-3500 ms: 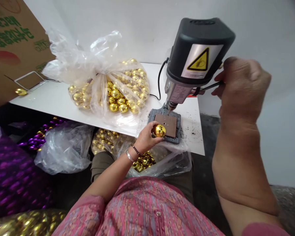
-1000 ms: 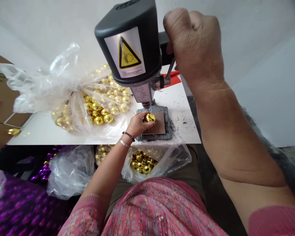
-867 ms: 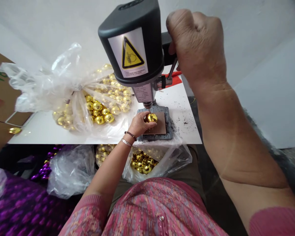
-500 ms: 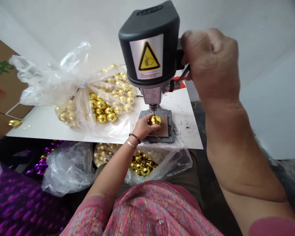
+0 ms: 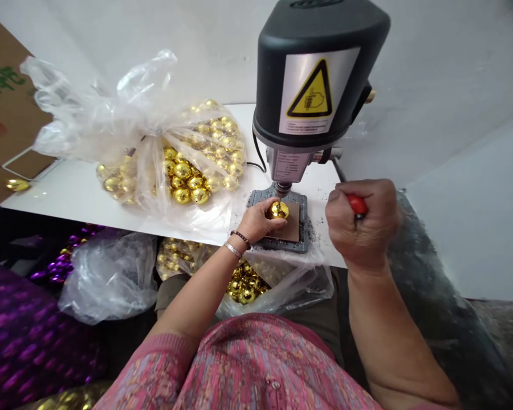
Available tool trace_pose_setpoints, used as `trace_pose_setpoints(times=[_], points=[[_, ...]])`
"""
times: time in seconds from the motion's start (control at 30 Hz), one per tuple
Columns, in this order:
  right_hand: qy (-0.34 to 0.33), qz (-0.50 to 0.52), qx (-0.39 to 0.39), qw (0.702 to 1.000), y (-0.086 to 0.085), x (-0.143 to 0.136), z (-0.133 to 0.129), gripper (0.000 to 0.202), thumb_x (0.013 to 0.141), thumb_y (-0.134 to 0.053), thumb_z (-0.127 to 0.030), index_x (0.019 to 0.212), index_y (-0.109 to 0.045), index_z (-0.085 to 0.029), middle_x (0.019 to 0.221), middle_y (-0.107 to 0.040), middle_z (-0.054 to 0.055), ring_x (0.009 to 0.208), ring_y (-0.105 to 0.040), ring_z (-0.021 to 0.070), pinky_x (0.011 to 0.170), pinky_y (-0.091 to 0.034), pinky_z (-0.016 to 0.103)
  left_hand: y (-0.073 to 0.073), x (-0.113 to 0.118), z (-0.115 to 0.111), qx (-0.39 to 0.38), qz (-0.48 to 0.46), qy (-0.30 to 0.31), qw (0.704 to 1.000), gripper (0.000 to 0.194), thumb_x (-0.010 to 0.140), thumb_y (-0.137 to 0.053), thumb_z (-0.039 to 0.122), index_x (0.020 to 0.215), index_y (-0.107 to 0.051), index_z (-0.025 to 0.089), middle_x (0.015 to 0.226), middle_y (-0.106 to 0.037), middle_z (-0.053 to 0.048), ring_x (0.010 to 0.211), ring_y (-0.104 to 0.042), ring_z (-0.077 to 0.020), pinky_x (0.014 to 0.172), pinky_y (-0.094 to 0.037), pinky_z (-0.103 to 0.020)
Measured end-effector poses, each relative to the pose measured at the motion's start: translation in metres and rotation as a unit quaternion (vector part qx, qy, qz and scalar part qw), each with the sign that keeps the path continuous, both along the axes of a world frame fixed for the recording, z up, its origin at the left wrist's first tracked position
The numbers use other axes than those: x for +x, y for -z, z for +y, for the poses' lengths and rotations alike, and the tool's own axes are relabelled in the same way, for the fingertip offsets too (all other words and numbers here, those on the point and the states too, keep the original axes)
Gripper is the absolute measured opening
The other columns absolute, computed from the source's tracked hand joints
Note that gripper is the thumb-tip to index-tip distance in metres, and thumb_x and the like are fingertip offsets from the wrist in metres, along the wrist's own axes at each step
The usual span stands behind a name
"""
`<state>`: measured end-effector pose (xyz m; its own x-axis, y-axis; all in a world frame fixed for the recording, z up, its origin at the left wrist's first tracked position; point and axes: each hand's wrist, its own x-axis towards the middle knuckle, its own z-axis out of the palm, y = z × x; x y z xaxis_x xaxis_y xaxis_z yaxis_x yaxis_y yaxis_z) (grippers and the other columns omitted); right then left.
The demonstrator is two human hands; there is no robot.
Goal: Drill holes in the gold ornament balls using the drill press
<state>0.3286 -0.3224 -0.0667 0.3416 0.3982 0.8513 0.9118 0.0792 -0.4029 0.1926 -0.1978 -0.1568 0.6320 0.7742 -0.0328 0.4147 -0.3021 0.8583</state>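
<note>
Between thumb and fingers, my left hand (image 5: 260, 221) holds a shiny gold ball (image 5: 279, 210) on a brown board (image 5: 291, 228) that lies on the grey base (image 5: 303, 242) of a drill press. The drill bit reaches down to the top of the ball. My right hand (image 5: 362, 222) is wrapped round the red-knobbed lever (image 5: 357, 205) to the right of the machine. Above the ball stands the black motor housing (image 5: 316, 74) with a yellow warning label.
A clear bag of gold balls (image 5: 188, 171) lies on the white table (image 5: 68, 205). Another open bag of gold balls (image 5: 245, 285) sits below the table's front edge. A cardboard box (image 5: 8, 114) is at left, above purple material (image 5: 29, 336). Dark shavings surround the base.
My right hand has come down with the lever, whose red knob now shows. The view has shifted, so the machine appears farther right. My left hand still holds the gold ball under the bit.
</note>
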Motion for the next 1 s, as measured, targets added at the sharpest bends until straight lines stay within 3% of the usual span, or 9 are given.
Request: trace_pose_setpoints(times=[0.13,0.4,0.73,0.8,0.87,1.0], points=[[-0.011,-0.022,0.050,0.998,0.016,0.002,0.007,0.007,0.087,-0.049,-0.024,0.090,-0.055,-0.024,0.079,-0.061,-0.001,0.071,-0.058,0.0094,0.068,-0.050,0.026,0.000,-0.001,-0.001,0.009,-0.008,0.001,1.000,0.062,0.068,-0.079,0.030,0.127,-0.064,0.019,0.110,-0.071,-0.004,0.098,-0.065,-0.0193,0.088,-0.051,-0.029],[-0.068,-0.046,0.127,0.988,0.043,0.009,0.022,0.018,0.085,-0.047,-0.019,0.102,-0.051,-0.023,0.085,-0.060,0.002,0.080,-0.063,0.0129,0.074,-0.053,0.031,-0.001,-0.001,-0.004,0.018,0.010,-0.003,1.000,0.055,0.071,-0.077,0.032,0.124,-0.065,0.021,0.103,-0.072,-0.001,0.093,-0.065,-0.0178,0.087,-0.049,-0.027],[-0.056,-0.068,0.142,0.986,0.079,0.016,0.040,0.022,0.083,-0.047,-0.019,0.105,-0.046,-0.022,0.091,-0.061,0.003,0.084,-0.062,0.0135,0.074,-0.053,0.032,-0.010,-0.001,-0.010,0.049,0.021,-0.020,0.998,0.054,0.070,-0.078,0.029,0.122,-0.066,0.020,0.105,-0.073,-0.003,0.092,-0.064,-0.0187,0.087,-0.049,-0.030],[-0.052,-0.073,0.128,0.988,0.073,0.017,0.035,0.018,0.083,-0.049,-0.022,0.100,-0.048,-0.021,0.087,-0.062,0.003,0.080,-0.061,0.0138,0.073,-0.052,0.032,-0.009,-0.001,-0.011,0.052,0.024,-0.027,0.998,0.054,0.070,-0.078,0.030,0.121,-0.066,0.021,0.104,-0.073,-0.002,0.092,-0.064,-0.0184,0.086,-0.049,-0.029],[-0.050,-0.069,0.108,0.990,0.054,0.015,0.026,0.012,0.083,-0.050,-0.026,0.094,-0.051,-0.020,0.082,-0.061,0.003,0.076,-0.060,0.0134,0.071,-0.050,0.031,-0.007,-0.001,-0.010,0.054,0.021,-0.031,0.998,0.054,0.069,-0.078,0.031,0.120,-0.066,0.021,0.103,-0.072,-0.002,0.092,-0.064,-0.0182,0.086,-0.050,-0.029],[-0.011,0.008,0.063,0.998,-0.013,0.009,0.014,0.020,0.089,-0.049,-0.035,0.081,-0.056,-0.018,0.066,-0.054,-0.001,0.061,-0.049,0.0084,0.060,-0.038,0.024,-0.004,0.000,-0.010,0.054,0.006,-0.038,0.998,0.051,0.070,-0.078,0.032,0.118,-0.067,0.020,0.100,-0.072,-0.002,0.091,-0.064,-0.0182,0.086,-0.050,-0.029]])
